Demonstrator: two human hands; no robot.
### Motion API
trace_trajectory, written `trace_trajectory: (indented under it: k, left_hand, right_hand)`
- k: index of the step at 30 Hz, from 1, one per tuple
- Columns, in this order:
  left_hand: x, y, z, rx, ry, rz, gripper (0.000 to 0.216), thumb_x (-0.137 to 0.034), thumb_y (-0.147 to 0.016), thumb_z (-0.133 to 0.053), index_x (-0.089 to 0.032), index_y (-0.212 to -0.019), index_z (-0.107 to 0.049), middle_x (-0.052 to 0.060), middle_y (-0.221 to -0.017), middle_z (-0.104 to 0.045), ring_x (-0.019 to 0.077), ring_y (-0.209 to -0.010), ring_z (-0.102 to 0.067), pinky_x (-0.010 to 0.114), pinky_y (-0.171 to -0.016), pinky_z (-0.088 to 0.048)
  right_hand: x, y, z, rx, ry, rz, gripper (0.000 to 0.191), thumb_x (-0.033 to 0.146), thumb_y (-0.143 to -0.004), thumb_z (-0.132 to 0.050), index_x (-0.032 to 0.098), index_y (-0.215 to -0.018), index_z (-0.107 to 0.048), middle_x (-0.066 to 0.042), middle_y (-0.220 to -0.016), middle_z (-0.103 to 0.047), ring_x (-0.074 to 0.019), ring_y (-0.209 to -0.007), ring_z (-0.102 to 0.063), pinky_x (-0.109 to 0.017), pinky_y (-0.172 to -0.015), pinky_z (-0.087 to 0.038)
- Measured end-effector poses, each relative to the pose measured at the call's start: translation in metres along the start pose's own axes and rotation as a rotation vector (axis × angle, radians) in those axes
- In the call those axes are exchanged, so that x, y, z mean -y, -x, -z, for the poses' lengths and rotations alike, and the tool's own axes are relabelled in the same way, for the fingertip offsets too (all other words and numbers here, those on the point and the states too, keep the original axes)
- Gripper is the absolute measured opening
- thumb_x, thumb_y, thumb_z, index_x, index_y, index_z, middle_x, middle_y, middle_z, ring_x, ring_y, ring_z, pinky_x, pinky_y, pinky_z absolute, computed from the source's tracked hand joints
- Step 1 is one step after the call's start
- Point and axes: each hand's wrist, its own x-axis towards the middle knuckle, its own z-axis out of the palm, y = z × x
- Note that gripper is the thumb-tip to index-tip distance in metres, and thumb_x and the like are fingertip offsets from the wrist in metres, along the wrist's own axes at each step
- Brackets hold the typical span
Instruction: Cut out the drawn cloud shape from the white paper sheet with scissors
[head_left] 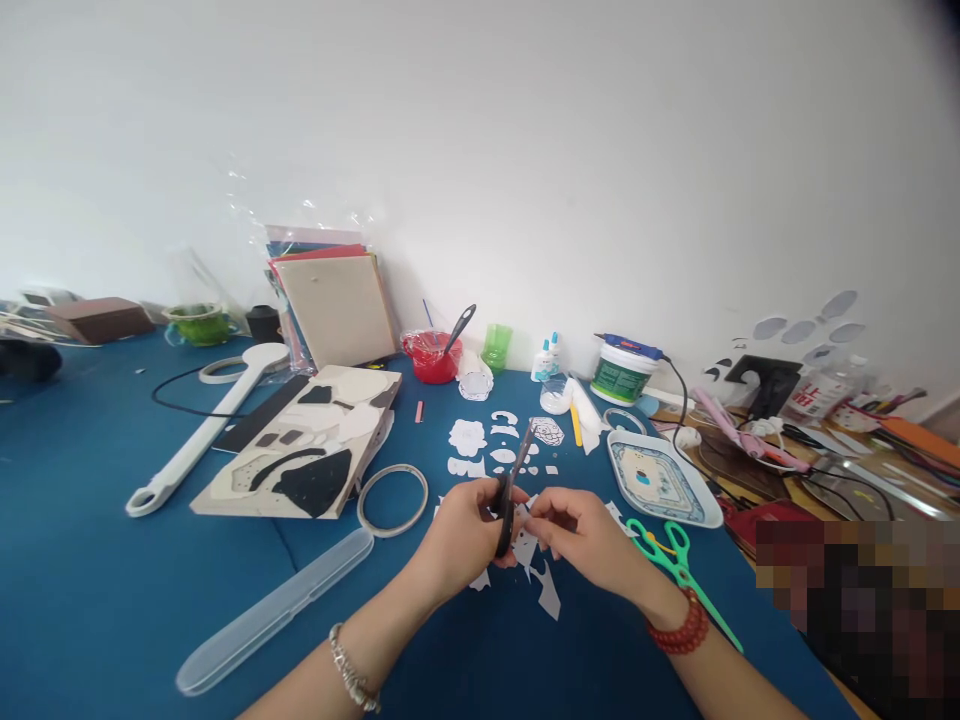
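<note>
Black-handled scissors (505,515) are in my left hand (461,525), fingers wrapped around the handles and blades pointing up and away from me. My right hand (577,530) pinches a small piece of white paper (524,552) close beside the scissors. Fingers partly cover this paper. Below the hands hangs or lies a jagged paper scrap (549,592); I cannot tell which. Beyond the hands, several cut white paper shapes (468,437) lie on the blue tabletop (442,640), along with a paper piece with black line drawing (547,430).
Green scissors (681,565) and a patterned tray (705,500) lie to the right. On the left are a tape ring (364,505), a clear plastic case (274,615) and a board bearing cut shapes (386,395). Glue bottles (541,362) and a red bowl (433,365) stand at the back.
</note>
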Motion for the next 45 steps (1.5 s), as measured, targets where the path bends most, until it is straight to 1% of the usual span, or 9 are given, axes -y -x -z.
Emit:
trace_trajectory:
  k: [5,10,14,18,22,28,33,40,45]
  left_hand:
    - [0.001,0.0,0.0,0.015,0.001,0.014,0.025,-0.025,-0.072,-0.068,-0.015,-0.093,-0.062,-0.004,-0.062,-0.059,0.0112,-0.046,-0.057,0.024,-0.05,-0.049]
    - [-0.001,-0.001,0.002,0.002,0.004,0.029,0.031,-0.027,-0.07,-0.071,-0.015,-0.097,-0.062,-0.004,-0.061,-0.06,0.0142,-0.054,-0.061,0.024,-0.052,-0.05]
    - [-0.002,-0.003,-0.001,0.006,0.009,0.056,0.019,-0.024,-0.072,-0.068,-0.014,-0.087,-0.062,-0.004,-0.058,-0.06,0.0123,-0.05,-0.06,0.023,-0.05,-0.049]
    - [-0.001,-0.003,-0.004,-0.005,0.023,0.104,0.013,-0.02,-0.072,-0.066,-0.014,-0.082,-0.06,-0.005,-0.052,-0.057,0.0103,-0.045,-0.057,0.02,-0.047,-0.047]
    - [-0.001,-0.002,-0.004,-0.025,0.04,0.139,0.016,-0.02,-0.072,-0.066,-0.014,-0.085,-0.059,-0.004,-0.056,-0.059,0.0087,-0.043,-0.057,0.02,-0.047,-0.048]
    - [-0.002,-0.003,-0.001,-0.031,0.051,0.155,0.019,-0.022,-0.075,-0.065,-0.012,-0.092,-0.061,0.0,-0.07,-0.066,0.0078,-0.046,-0.058,0.021,-0.049,-0.05]
    - [0.001,-0.003,-0.002,-0.009,0.062,0.143,0.022,-0.026,-0.076,-0.067,-0.012,-0.092,-0.061,-0.002,-0.065,-0.062,0.009,-0.05,-0.059,0.021,-0.05,-0.05]
    - [0.001,-0.002,-0.003,0.022,0.083,0.101,0.031,-0.032,-0.075,-0.07,-0.013,-0.098,-0.061,0.0,-0.074,-0.064,0.0112,-0.061,-0.061,0.022,-0.053,-0.05]
    - [0.003,-0.003,-0.004,-0.001,0.068,0.067,0.023,-0.03,-0.075,-0.068,-0.014,-0.089,-0.06,-0.003,-0.065,-0.061,0.0089,-0.051,-0.055,0.022,-0.05,-0.048]
  right_hand:
    - [-0.002,0.004,-0.001,-0.049,-0.038,0.002,0.02,0.032,-0.094,-0.054,0.019,-0.082,-0.062,0.001,-0.069,-0.058,-0.0124,-0.056,-0.054,-0.023,-0.055,-0.043]
    - [-0.005,0.002,-0.001,-0.123,-0.081,-0.018,0.017,0.032,-0.093,-0.054,0.019,-0.089,-0.064,-0.001,-0.073,-0.063,-0.0127,-0.059,-0.057,-0.023,-0.057,-0.045]
    - [-0.007,0.003,0.001,-0.138,-0.159,-0.056,0.02,0.037,-0.092,-0.057,0.018,-0.091,-0.062,-0.003,-0.076,-0.066,-0.0125,-0.058,-0.058,-0.023,-0.057,-0.047]
    - [-0.008,0.003,0.001,-0.14,-0.266,-0.122,0.03,0.047,-0.089,-0.06,0.017,-0.09,-0.057,-0.005,-0.077,-0.069,-0.0122,-0.053,-0.058,-0.024,-0.055,-0.048]
    - [-0.009,0.002,0.002,-0.14,-0.328,-0.179,0.036,0.052,-0.086,-0.061,0.016,-0.088,-0.057,-0.006,-0.072,-0.068,-0.0116,-0.05,-0.057,-0.022,-0.051,-0.047]
    - [-0.006,0.004,0.003,-0.166,-0.361,-0.208,0.036,0.052,-0.084,-0.065,0.017,-0.087,-0.057,0.0,-0.058,-0.061,-0.0123,-0.051,-0.057,-0.021,-0.05,-0.047]
    - [-0.004,0.003,0.003,-0.137,-0.373,-0.206,0.038,0.053,-0.084,-0.066,0.015,-0.086,-0.058,-0.001,-0.06,-0.062,-0.0107,-0.048,-0.055,-0.02,-0.05,-0.047]
    - [-0.002,0.005,-0.001,-0.128,-0.449,-0.241,0.038,0.05,-0.087,-0.063,0.016,-0.101,-0.054,-0.005,-0.08,-0.069,-0.0137,-0.058,-0.066,-0.021,-0.054,-0.05]
    - [0.003,0.006,-0.004,-0.054,-0.48,-0.271,0.038,0.052,-0.088,-0.061,0.015,-0.098,-0.056,-0.005,-0.078,-0.068,-0.0187,-0.066,-0.07,-0.023,-0.057,-0.053]
